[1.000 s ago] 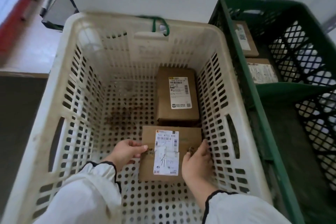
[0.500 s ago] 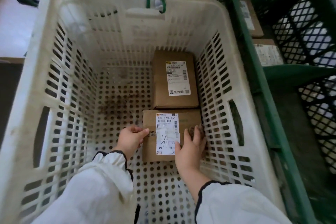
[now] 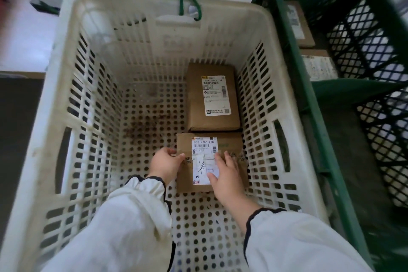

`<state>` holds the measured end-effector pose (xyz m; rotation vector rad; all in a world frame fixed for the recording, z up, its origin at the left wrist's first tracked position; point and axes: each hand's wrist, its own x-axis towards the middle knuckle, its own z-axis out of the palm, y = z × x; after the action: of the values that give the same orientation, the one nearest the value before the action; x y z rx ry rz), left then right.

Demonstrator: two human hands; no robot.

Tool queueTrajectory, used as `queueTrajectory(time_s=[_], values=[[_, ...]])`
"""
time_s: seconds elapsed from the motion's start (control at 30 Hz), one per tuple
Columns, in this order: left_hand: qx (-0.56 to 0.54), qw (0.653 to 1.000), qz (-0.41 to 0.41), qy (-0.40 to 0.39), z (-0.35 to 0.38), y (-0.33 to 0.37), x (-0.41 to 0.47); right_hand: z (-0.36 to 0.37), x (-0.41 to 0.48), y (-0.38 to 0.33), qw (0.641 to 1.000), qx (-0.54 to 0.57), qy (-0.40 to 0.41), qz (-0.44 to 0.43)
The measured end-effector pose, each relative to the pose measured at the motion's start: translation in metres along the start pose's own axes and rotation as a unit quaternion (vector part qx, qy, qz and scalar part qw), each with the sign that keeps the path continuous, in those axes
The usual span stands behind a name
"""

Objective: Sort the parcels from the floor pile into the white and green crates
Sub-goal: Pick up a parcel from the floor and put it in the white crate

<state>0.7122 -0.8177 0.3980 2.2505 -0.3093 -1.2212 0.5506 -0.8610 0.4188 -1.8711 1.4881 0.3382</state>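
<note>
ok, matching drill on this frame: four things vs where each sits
1. far parcel
2. near parcel
3. green crate
4. cord

a. on the far rim of the white crate
b. right of the white crate
c. held by left hand, right hand flat on top
d. untouched, beyond the hands

Pairs: 1-d, 2-c, 3-b, 4-a

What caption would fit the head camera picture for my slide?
Left hand grips and right hand rests on a labelled parcel inside the white crate, beside a second parcel.

Parcel-sorting room, labelled cardboard parcels (image 3: 213, 97), white crate (image 3: 66, 86), green crate (image 3: 309, 95)
</note>
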Motion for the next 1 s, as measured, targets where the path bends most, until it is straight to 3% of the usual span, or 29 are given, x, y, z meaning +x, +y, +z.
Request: queueTrajectory(time_s=[0.23, 0.37, 0.5, 0.6, 0.73, 1.0], values=[[0.07, 0.99, 0.118, 0.017, -0.041, 0.076, -0.047, -0.072, -0.025, -0.042, 0.995, -0.005, 0.077, -0.064], [0.179, 0.956, 0.229, 0.049, -0.094, 0.14, -0.089, -0.13, -0.053, -0.095, 0.986, 0.018, 0.124, -0.113], [0.268, 0.919, 0.271, 0.101, -0.158, 0.177, -0.136, -0.197, -0.081, -0.131, 0.977, 0.049, 0.123, -0.169], [0.31, 0.9, 0.275, 0.132, -0.198, 0.186, -0.172, -0.236, -0.102, -0.153, 0.979, 0.014, 0.108, -0.171], [0.299, 0.905, 0.251, 0.168, -0.235, 0.176, -0.217, -0.255, -0.131, -0.184, 0.978, -0.006, 0.079, -0.192], [0.155, 0.942, 0.178, 0.239, -0.259, 0.118, -0.297, -0.222, -0.19, -0.221, 0.957, -0.029, 0.018, -0.289]])
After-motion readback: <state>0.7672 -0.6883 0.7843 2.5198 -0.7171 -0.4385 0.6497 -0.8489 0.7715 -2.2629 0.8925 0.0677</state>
